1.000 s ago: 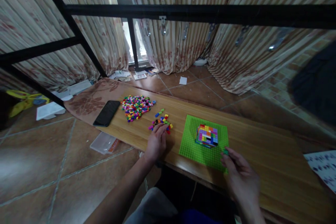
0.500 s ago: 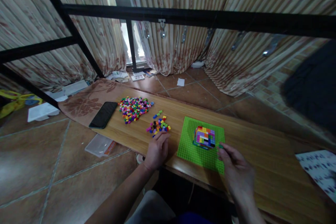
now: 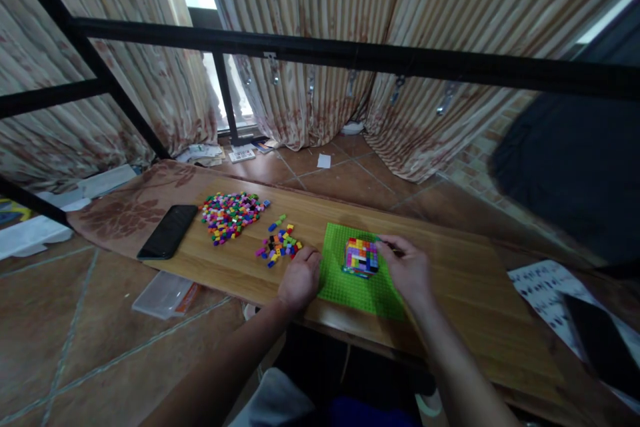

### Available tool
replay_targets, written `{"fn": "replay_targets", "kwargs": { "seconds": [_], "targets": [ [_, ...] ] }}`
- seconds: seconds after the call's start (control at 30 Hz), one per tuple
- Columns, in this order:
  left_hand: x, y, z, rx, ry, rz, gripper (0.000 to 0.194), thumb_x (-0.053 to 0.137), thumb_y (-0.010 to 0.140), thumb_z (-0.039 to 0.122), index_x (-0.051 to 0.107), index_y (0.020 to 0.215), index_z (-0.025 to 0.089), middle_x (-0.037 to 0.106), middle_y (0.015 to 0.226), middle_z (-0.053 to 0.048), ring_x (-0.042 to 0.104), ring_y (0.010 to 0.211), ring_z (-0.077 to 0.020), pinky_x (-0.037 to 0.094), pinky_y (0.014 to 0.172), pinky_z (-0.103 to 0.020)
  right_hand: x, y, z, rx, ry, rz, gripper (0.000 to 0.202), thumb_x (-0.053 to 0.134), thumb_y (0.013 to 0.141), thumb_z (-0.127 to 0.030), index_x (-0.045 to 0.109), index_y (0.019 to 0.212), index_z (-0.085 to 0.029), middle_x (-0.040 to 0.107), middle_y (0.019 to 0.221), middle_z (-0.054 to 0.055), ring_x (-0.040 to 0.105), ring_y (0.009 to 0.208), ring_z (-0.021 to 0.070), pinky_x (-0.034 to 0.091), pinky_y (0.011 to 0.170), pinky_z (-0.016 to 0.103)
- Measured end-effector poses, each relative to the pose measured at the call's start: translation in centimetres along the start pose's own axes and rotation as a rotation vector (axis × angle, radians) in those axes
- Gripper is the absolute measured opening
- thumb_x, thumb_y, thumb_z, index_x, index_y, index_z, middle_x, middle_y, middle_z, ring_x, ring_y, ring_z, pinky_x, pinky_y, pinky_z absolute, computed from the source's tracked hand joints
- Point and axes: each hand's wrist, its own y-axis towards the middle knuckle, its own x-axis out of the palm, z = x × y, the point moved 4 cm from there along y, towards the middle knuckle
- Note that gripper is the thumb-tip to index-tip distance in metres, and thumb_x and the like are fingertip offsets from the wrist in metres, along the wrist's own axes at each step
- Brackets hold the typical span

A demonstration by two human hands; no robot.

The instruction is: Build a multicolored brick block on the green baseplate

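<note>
A block of many-coloured bricks (image 3: 361,257) stands on the green baseplate (image 3: 345,293). At the block's upper right edge, my right hand (image 3: 406,268) pinches a small green brick, mostly hidden by the fingers. My left hand (image 3: 301,279) rests with its fingers curled on the table beside the baseplate's left edge; whether it holds anything is hidden. Just beyond it lies a small group of loose bricks (image 3: 278,245). Farther left is a larger pile of mixed bricks (image 3: 231,215).
A black phone (image 3: 168,232) lies at the left of the wooden table (image 3: 465,293). Black metal bars (image 3: 310,60) cross in front of the curtains. A clear plastic box (image 3: 163,295) sits on the floor. Another dark phone (image 3: 603,340) rests on printed paper (image 3: 545,287) at right.
My right hand has moved from the baseplate's right side up to the block's upper right edge. The view has shifted right, showing the phone on the paper.
</note>
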Motion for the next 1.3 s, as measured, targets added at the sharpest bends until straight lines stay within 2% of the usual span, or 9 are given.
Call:
{"fn": "replay_targets", "kwargs": {
  "seconds": [0.17, 0.37, 0.63, 0.87, 1.1, 1.3],
  "targets": [
    [0.2, 0.0, 0.0, 0.004, 0.064, 0.005, 0.023, 0.041, 0.09, 0.015, 0.064, 0.095, 0.016, 0.061, 0.098, -0.01, 0.057, 0.095, -0.0198, 0.049, 0.089, -0.034, 2.5, 2.5, -0.3, -0.094, -0.099, -0.169, 0.025, 0.058, 0.079, -0.035, 0.074, 0.091, -0.019, 0.073, 0.091, 0.007, 0.064, 0.076, 0.0183, 0.049, 0.073, 0.033],
    [0.5, 0.1, -0.3, -0.001, 0.155, -0.002, 0.021, 0.041, 0.09, 0.013, 0.061, 0.095, 0.016, 0.059, 0.097, -0.008, 0.056, 0.094, -0.0183, 0.05, 0.089, -0.032, 4.2, 2.6, -0.3, -0.203, -0.213, -0.262, 0.023, 0.054, 0.08, -0.028, 0.075, 0.088, -0.021, 0.073, 0.092, 0.005, 0.065, 0.083, 0.0177, 0.048, 0.08, 0.032],
    [0.6, 0.1, -0.3, -0.01, 0.187, -0.01, 0.02, 0.041, 0.091, 0.016, 0.06, 0.095, 0.016, 0.058, 0.098, -0.008, 0.056, 0.094, -0.0186, 0.05, 0.089, -0.032, 4.4, 3.0, 1.0, -0.087, -0.157, -0.284, 0.023, 0.058, 0.077, -0.031, 0.075, 0.088, -0.022, 0.075, 0.089, 0.005, 0.067, 0.075, 0.0179, 0.051, 0.074, 0.032],
    [0.6, 0.1, -0.3, -0.011, 0.193, -0.027, 0.018, 0.042, 0.089, 0.014, 0.059, 0.094, 0.016, 0.058, 0.098, -0.008, 0.056, 0.093, -0.0182, 0.049, 0.089, -0.031, 4.3, 3.3, 1.2, -0.055, -0.141, -0.343, 0.023, 0.061, 0.074, -0.032, 0.076, 0.089, -0.021, 0.076, 0.085, 0.004, 0.068, 0.072, 0.0175, 0.05, 0.067, 0.029],
    [0.5, 0.1, -0.2, -0.023, 0.198, -0.025, 0.019, 0.042, 0.089, 0.013, 0.06, 0.095, 0.016, 0.058, 0.097, -0.008, 0.056, 0.093, -0.018, 0.049, 0.089, -0.031, 4.3, 3.7, 1.5, -0.022, -0.094, -0.375, 0.021, 0.063, 0.075, -0.036, 0.076, 0.083, -0.022, 0.076, 0.081, 0.004, 0.068, 0.072, 0.0191, 0.049, 0.066, 0.03],
    [0.6, 0.1, -0.2, -0.026, 0.207, -0.031, 0.019, 0.041, 0.09, 0.014, 0.059, 0.094, 0.016, 0.058, 0.097, -0.008, 0.056, 0.092, -0.0181, 0.05, 0.088, -0.031, 4.5, 3.5, 2.0, 0.013, 0.0, -0.343, 0.026, 0.062, 0.074, -0.04, 0.075, 0.085, -0.021, 0.076, 0.086, 0.005, 0.068, 0.077, 0.0189, 0.05, 0.071, 0.03]
  ]
}}
